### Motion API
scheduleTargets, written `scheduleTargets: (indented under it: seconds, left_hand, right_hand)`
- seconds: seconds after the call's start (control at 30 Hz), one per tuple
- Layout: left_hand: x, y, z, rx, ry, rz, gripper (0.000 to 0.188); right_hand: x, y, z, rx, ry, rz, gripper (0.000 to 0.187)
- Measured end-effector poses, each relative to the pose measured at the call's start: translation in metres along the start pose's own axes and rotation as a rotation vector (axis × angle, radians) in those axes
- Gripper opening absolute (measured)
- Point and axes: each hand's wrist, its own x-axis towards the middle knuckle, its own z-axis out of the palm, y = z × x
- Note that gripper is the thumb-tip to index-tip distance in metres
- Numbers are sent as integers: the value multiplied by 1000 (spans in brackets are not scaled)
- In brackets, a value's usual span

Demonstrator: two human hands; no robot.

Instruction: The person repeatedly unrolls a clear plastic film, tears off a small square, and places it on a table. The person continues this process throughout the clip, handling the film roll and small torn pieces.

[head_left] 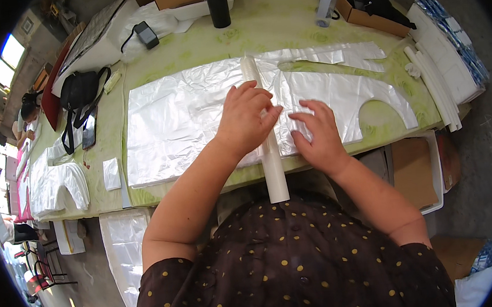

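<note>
A pale roll or tube [275,177] lies lengthwise across a stack of clear plastic sheeting [167,122], its near end jutting past the table edge toward me. My left hand [247,118] is over the tube, fingers curled and thumb close to the index finger. Anything pinched between them is too small to make out. To the right of the tube, my right hand [319,135] hovers close over the plastic, fingers bent and apart, with nothing visible in it. The sheeting has a curved cut-out at its right end and a narrow strip along its far side.
A green patterned cloth covers the table [281,24]. Farther back stand a dark cylinder [217,4] and a water bottle [326,3]. A black bag [80,92] lies left; white rolls [436,87] lie right. Another person [27,117] sits at far left.
</note>
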Motion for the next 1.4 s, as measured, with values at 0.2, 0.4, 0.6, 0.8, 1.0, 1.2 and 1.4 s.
scheduleTargets:
  seconds: [0.2,0.4,0.6,0.8,1.0,1.2,1.4]
  left_hand:
    - [-38,-1,-5,-40,-191,-145,71]
    - [-59,-19,-14,-48,-165,-164,73]
    - [-62,-19,-14,-53,-153,-196,75]
    - [-59,-16,-12,-56,-144,-181,75]
    - [-64,-18,-15,-54,-121,-182,74]
    - [-53,-17,-8,-39,-113,-115,73]
    - [-75,-46,20,-15,-45,-58,74]
  right_hand:
    - [86,27,50,-265,-195,145,51]
    - [140,49,69,-450,-519,318,63]
    - [129,175,-35,-604,-292,1129,79]
    - [72,246,-127,-776,-16,992,73]
    - [109,100,-6,-510,-386,269,60]
    - [147,71,49,-429,-396,379,69]
    - [90,-74,51,86,-516,-489,58]
